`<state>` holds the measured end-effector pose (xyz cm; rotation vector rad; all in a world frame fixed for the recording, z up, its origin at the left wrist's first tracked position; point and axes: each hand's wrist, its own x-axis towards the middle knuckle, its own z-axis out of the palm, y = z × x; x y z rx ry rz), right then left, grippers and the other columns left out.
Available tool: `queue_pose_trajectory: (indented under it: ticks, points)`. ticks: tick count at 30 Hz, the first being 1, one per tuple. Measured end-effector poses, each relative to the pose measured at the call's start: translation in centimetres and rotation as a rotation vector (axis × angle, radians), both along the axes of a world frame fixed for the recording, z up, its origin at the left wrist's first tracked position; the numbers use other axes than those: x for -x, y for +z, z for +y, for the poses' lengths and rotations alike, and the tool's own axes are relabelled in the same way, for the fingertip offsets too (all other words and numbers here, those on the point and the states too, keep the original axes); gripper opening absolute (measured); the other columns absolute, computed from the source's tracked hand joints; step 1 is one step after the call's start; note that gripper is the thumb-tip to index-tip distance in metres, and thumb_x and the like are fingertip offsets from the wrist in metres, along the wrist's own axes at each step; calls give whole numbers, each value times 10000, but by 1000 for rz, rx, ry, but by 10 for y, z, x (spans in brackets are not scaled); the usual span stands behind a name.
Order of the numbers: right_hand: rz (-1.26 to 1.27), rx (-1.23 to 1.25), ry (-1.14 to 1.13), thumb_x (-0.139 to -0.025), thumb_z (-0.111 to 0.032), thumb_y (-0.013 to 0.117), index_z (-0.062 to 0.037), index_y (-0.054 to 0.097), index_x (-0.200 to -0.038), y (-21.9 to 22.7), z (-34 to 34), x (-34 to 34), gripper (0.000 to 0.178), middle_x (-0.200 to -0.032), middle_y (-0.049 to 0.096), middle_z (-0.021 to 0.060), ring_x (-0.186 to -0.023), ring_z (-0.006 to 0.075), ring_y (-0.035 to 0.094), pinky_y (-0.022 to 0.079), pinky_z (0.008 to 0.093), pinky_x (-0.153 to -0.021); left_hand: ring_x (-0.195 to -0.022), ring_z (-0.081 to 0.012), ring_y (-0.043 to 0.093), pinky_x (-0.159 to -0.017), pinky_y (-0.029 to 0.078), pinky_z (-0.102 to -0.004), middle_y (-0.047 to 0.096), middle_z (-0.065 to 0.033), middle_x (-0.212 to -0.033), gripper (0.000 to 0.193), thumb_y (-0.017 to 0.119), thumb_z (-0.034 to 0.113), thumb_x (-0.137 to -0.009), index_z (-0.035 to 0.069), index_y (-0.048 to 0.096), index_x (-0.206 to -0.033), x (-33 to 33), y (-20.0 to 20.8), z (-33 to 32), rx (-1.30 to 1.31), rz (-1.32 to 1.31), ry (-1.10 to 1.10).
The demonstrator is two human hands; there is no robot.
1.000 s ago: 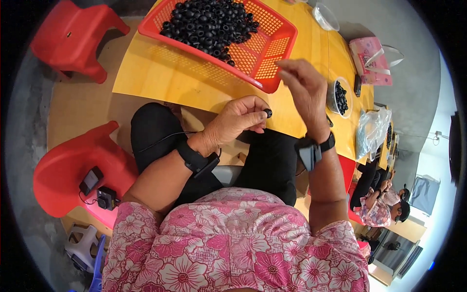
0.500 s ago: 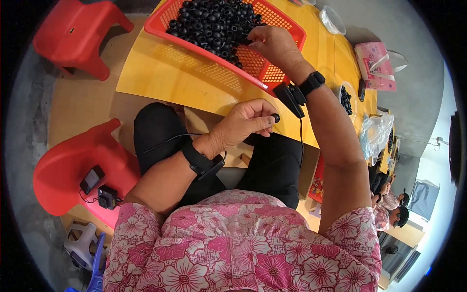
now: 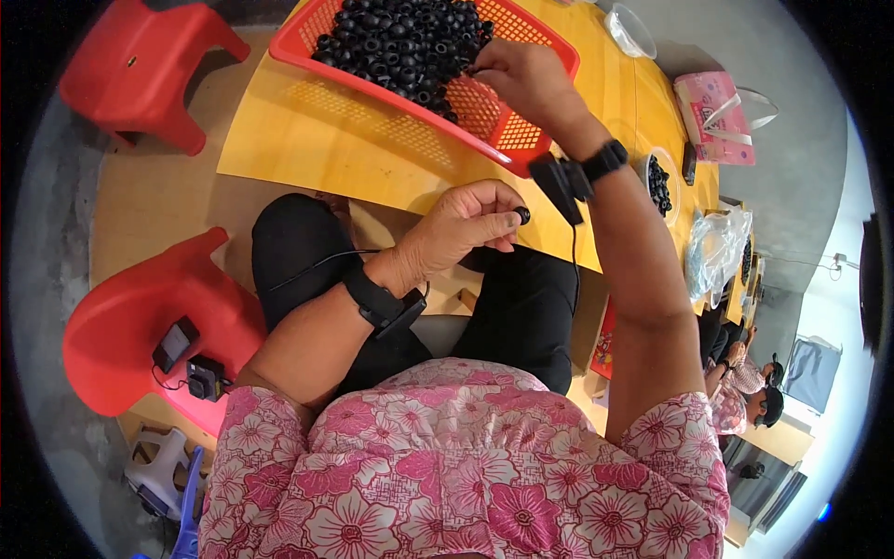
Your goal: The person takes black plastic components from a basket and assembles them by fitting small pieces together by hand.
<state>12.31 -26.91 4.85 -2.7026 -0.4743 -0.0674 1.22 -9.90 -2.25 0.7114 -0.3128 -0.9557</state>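
Observation:
My left hand (image 3: 466, 222) is closed over the near edge of the table. Between its thumb and fingers it pinches a small black round part (image 3: 522, 215) with an opening in it. A red plastic basket (image 3: 391, 93) stands on the table, holding a large heap of similar black round parts (image 3: 396, 42). Over the basket's right portion, my right hand (image 3: 526, 82) reaches in with thumb and fingers drawn together at the heap's edge. What its fingertips grip is too hidden to make out. Both wrists carry black straps with small devices.
To the right on the yellow table (image 3: 307, 140) are a clear tub of black parts (image 3: 659, 184), a crumpled plastic bag (image 3: 717, 247), a pink bag (image 3: 715, 116) and a clear container (image 3: 629, 31). Red stools (image 3: 140, 70) stand at left. Other people sit far right.
My right hand has shifted slightly at the edge of the heap, its fingers still together. My left hand has stayed nearly in place, holding the same black part.

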Motion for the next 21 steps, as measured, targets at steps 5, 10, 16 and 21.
queue_pose_trajectory:
  ticks: [5, 10, 16, 21]
  points:
    - [226, -951, -217, -842, -14, 571, 18, 618, -941, 31, 0, 85, 114, -809, 663, 76, -675, 115, 603, 487, 237, -634, -749, -71, 596, -707, 516, -217, 589, 5, -830, 137, 572, 151, -917, 59, 567, -1019, 1, 6, 2, -18, 32, 9]
    - [315, -1510, -279, -811, 26, 572, 19, 612, -958, 3, -6, 154, 152, -919, 665, 158, -715, 171, 631, 512, 275, -680, -772, -81, 593, -739, 510, -233, 586, 3, -825, 165, 586, 185, -910, 60, 565, -1015, 0, 6, 5, -22, 46, 12]
    - [333, -1778, -325, -847, 4, 572, 22, 613, -1023, -24, -10, 186, 182, -967, 655, 172, -726, 178, 622, 517, 290, -683, -796, -115, 616, -776, 524, -275, 605, -17, -843, 169, 564, 185, -921, 72, 540, -1045, -1, 1, 6, -5, -3, 19]
    - [393, -1825, -362, -850, 13, 570, 25, 613, -1060, -30, -6, 192, 215, -961, 652, 159, -732, 165, 613, 516, 286, -701, -799, -116, 616, -771, 524, -277, 604, -17, -845, 179, 565, 195, -921, 75, 537, -1051, 2, 0, 6, -14, -43, 19]
